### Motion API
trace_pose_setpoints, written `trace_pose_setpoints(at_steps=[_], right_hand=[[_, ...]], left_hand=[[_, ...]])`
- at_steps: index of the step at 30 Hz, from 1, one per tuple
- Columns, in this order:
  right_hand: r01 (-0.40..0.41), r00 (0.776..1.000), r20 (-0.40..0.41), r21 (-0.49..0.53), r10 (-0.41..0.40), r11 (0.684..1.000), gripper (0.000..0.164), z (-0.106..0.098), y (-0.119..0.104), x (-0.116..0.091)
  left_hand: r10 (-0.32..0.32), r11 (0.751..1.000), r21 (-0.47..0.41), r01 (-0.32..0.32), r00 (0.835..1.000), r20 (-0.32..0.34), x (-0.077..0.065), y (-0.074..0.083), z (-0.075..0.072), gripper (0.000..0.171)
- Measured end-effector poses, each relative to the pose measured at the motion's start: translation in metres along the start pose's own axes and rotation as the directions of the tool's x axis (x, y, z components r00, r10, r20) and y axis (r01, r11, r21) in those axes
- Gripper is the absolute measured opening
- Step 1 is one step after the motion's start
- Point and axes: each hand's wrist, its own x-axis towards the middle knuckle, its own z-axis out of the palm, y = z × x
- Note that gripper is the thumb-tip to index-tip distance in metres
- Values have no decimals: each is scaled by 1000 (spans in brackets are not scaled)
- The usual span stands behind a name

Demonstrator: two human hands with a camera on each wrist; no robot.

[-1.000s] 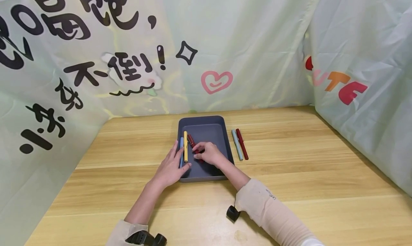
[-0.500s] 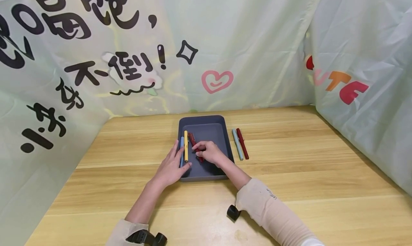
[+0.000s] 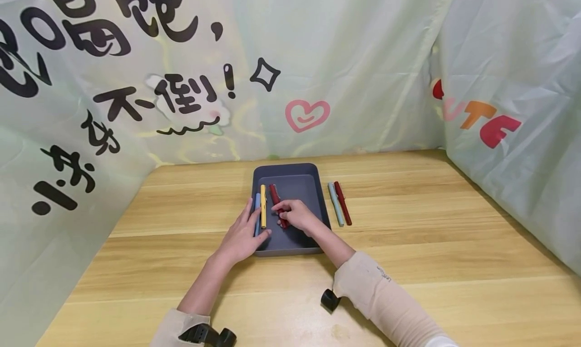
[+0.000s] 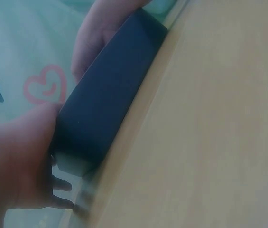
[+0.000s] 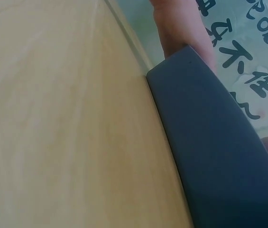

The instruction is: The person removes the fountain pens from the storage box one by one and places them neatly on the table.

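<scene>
The dark grey tray [image 3: 297,185] lies on the wooden table in the head view; both wrist views mostly show its outer wall. My right hand [image 3: 297,217] reaches inside, pinching the lower part of a dark red pen [image 3: 275,194]. Just left of that pen lies a yellow pen [image 3: 263,206], with a blue pen [image 3: 257,216] along the tray's left side. My left hand [image 3: 240,236] rests at the left rim with spread, fairly straight fingers, some over the blue pen. In the left wrist view, the left hand [image 4: 20,161] is beside the tray wall.
Right of the tray, a pale blue-green pen [image 3: 336,204] and another dark red pen [image 3: 342,203] lie side by side on the table [image 3: 431,226]. A printed cloth curtain [image 3: 363,74] stands behind and along both sides.
The dark red pen in my right hand has swung from a slant to nearer upright in the head view, its top shifting right, away from the yellow pen. My left hand has stayed put.
</scene>
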Motion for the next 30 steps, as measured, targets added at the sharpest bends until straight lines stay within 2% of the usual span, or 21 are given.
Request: trace_pose_setpoints(at_steps=[10,18,30], right_hand=[[26,1000,-6,-20,-26,999,29,-1,-1,-2],[38,999,-11,-22,-38,999,31,-5,-6,0],[35,999,2,-52,-35,998,30,-19,-13,-13]], left_hand=[[-20,1000,-7,20,1000,14,-3,3,1,71],[-13,1000,-2,13,1000,7,-1,2,2,71],[-5,1000,9,6,1000,-8,-2,1,0,70]])
